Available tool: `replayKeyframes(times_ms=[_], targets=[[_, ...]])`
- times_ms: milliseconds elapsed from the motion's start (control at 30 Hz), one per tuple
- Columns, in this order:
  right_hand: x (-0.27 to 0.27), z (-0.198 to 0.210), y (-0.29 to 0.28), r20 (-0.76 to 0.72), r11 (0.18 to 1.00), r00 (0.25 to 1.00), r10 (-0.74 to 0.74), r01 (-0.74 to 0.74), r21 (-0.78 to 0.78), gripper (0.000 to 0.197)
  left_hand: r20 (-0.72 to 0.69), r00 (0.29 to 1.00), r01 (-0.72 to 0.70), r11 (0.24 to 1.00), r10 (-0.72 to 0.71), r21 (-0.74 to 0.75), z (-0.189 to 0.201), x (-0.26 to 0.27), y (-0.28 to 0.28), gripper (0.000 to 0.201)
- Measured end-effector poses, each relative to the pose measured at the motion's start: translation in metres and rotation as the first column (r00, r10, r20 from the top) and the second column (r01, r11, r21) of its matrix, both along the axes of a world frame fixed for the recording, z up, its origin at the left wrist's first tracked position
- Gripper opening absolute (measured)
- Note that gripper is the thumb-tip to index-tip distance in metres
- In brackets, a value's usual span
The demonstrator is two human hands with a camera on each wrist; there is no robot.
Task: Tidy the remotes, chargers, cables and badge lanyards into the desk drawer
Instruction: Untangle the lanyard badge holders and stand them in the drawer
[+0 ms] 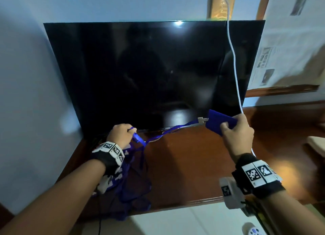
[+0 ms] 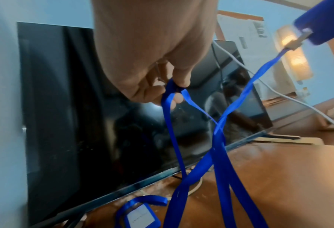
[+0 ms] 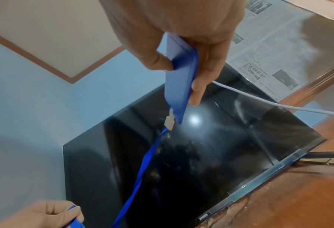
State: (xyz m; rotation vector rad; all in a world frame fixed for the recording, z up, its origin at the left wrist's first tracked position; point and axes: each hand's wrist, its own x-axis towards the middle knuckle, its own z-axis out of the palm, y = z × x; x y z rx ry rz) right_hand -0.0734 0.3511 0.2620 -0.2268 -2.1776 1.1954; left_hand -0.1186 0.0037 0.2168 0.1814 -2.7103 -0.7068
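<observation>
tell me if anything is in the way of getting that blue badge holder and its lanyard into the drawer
No drawer shows in any view. The right hand grips the blue badge holder, but its lanyard strap crosses other blue straps that the left hand pinches, and that tangle stands in the way.

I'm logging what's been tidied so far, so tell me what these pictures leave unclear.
- Desk drawer: in no view.
- Blue lanyards: head view, the left hand and forearm cover the bundle; count unclear.
- White cable: the top edge cuts it off.
- Badge holder: the right hand covers part; front unseen.
- Second badge: left wrist view, print blurred.
</observation>
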Motion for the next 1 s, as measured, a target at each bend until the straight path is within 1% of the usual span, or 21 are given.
replayKeyframes(times_ms=[100, 200, 267, 333, 433, 467, 500, 533, 567, 600, 633, 700, 733, 767, 833, 900, 933, 967, 1000], targets=[[0.006, 0.001, 0.007, -0.059, 0.993, 0.995, -0.075, 0.069, -0.095, 0.017, -0.015, 0.979, -0.200, 0.979, 0.201, 0.039, 0.015, -0.001, -0.015, 0.026], [0.009, -0.003, 0.021, -0.067, 0.967, 0.984, -0.166, 0.149, -0.204, 0.017, -0.017, 0.934, -0.354, 0.928, 0.358, 0.116, 0.019, 0.000, -0.032, 0.031], [0.013, -0.006, 0.028, -0.051, 0.957, 0.981, -0.188, 0.171, -0.234, 0.013, -0.007, 0.903, -0.423, 0.889, 0.431, 0.176, 0.017, 0.003, -0.042, 0.032], [0.017, -0.010, 0.031, -0.004, 0.959, 0.982, -0.188, 0.183, -0.219, 0.015, 0.023, 0.894, -0.445, 0.876, 0.448, 0.186, 0.013, 0.006, -0.045, 0.032], [0.023, -0.020, 0.033, 0.000, 0.970, 0.993, -0.121, 0.118, -0.211, 0.014, 0.091, 0.914, -0.406, 0.884, 0.396, 0.231, 0.007, 0.013, -0.030, 0.030], [0.025, -0.024, 0.033, -0.007, 0.977, 0.996, -0.093, 0.090, -0.195, 0.013, 0.119, 0.919, -0.395, 0.884, 0.377, 0.252, 0.005, 0.016, -0.023, 0.034], [0.027, -0.029, 0.034, 0.003, 0.982, 0.998, -0.063, 0.063, -0.180, 0.012, 0.139, 0.924, -0.382, 0.888, 0.357, 0.255, 0.002, 0.018, -0.015, 0.043], [0.031, -0.033, 0.035, 0.015, 0.984, 0.999, -0.036, 0.038, -0.176, 0.012, 0.161, 0.930, -0.362, 0.900, 0.331, 0.242, -0.001, 0.020, -0.008, 0.053], [0.036, -0.038, 0.035, 0.029, 0.984, 1.000, -0.005, 0.010, -0.179, 0.011, 0.182, 0.935, -0.340, 0.914, 0.304, 0.219, -0.003, 0.022, 0.000, 0.057], [0.040, -0.043, 0.036, 0.041, 0.986, 0.999, 0.020, -0.013, -0.165, 0.009, 0.192, 0.943, -0.307, 0.933, 0.271, 0.190, -0.006, 0.024, 0.008, 0.056], [0.047, -0.049, 0.036, 0.032, 0.989, 0.999, 0.043, -0.038, -0.143, 0.008, 0.200, 0.953, -0.262, 0.951, 0.228, 0.163, -0.008, 0.027, 0.018, 0.049], [0.059, -0.063, 0.037, 0.006, 0.993, 0.996, 0.085, -0.085, -0.078, 0.008, 0.204, 0.974, -0.133, 0.981, 0.103, 0.142, -0.012, 0.036, 0.043, 0.023], [0.064, -0.073, 0.039, -0.001, 0.994, 0.995, 0.098, -0.098, -0.043, 0.008, 0.214, 0.976, -0.063, 0.988, 0.032, 0.140, -0.015, 0.042, 0.056, 0.018], [0.070, -0.081, 0.040, -0.009, 0.992, 0.993, 0.122, -0.122, -0.011, 0.008, 0.244, 0.970, -0.009, 0.990, -0.026, 0.139, -0.019, 0.049, 0.070, 0.018], [0.084, -0.095, 0.036, -0.038, 0.979, 0.980, 0.197, -0.195, 0.056, 0.009, 0.288, 0.949, 0.081, 0.984, -0.126, 0.162, -0.029, 0.064, 0.094, 0.027], [0.102, -0.107, 0.029, -0.067, 0.954, 0.960, 0.272, -0.259, 0.152, 0.008, 0.325, 0.917, 0.130, 0.945, -0.230, 0.301, -0.042, 0.084, 0.122, 0.037], [0.111, -0.114, 0.024, -0.077, 0.941, 0.953, 0.294, -0.274, 0.199, 0.013, 0.352, 0.895, 0.118, 0.908, -0.272, 0.401, -0.048, 0.094, 0.137, 0.042], [0.120, -0.119, 0.017, -0.075, 0.933, 0.948, 0.309, -0.286, 0.220, 0.018, 0.391, 0.866, 0.069, 0.850, -0.311, 0.523, -0.052, 0.105, 0.152, 0.048], [0.127, -0.125, 0.010, -0.069, 0.926, 0.941, 0.331, -0.310, 0.217, 0.018, 0.432, 0.831, -0.016, 0.761, -0.351, 0.648, -0.057, 0.116, 0.166, 0.052]])
